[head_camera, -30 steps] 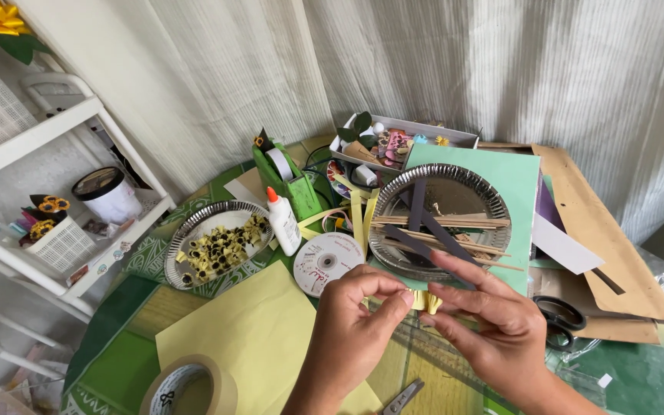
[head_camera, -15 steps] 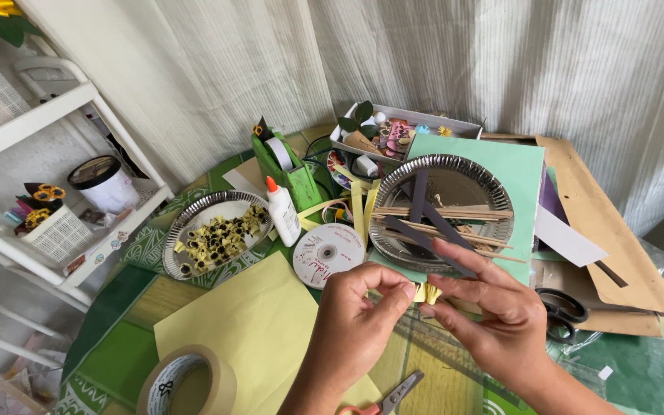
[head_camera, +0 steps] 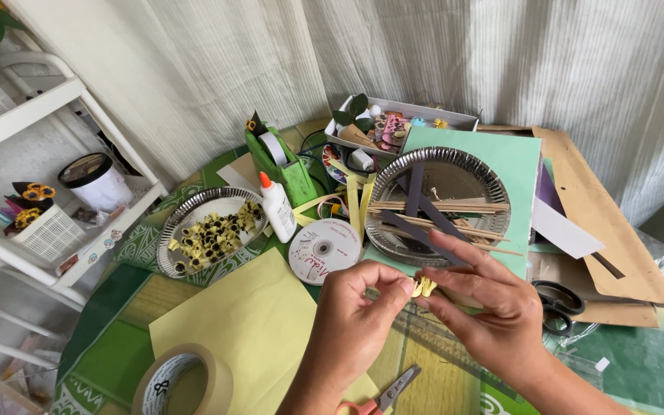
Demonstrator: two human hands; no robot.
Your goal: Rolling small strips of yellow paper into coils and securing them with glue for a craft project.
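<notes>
Both of my hands meet over the table's middle, pinching one small yellow paper piece (head_camera: 424, 287) between their fingertips. My left hand (head_camera: 359, 315) holds it from the left with thumb and forefinger. From the right, my right hand (head_camera: 493, 311) grips it, fingers stretched towards a silver foil plate (head_camera: 393, 178) holding wooden sticks and dark paper strips. A pale yellow paper sheet (head_camera: 247, 330) lies under my left wrist.
A second foil plate (head_camera: 186, 211) holds several small yellow-and-black paper flowers. A glue bottle (head_camera: 277, 206), a disc (head_camera: 324, 250), a tape roll (head_camera: 182, 380), orange-handled scissors (head_camera: 386, 388), black scissors (head_camera: 562, 303), a green tape dispenser (head_camera: 282, 165), a craft box (head_camera: 401, 123) and cardboard (head_camera: 601, 215) crowd the table. White shelves (head_camera: 32, 184) stand left.
My hands have stayed pinched on the yellow piece, shifting slightly lower and to the right. The view has tilted down, so the tape roll and the orange-handled scissors show more.
</notes>
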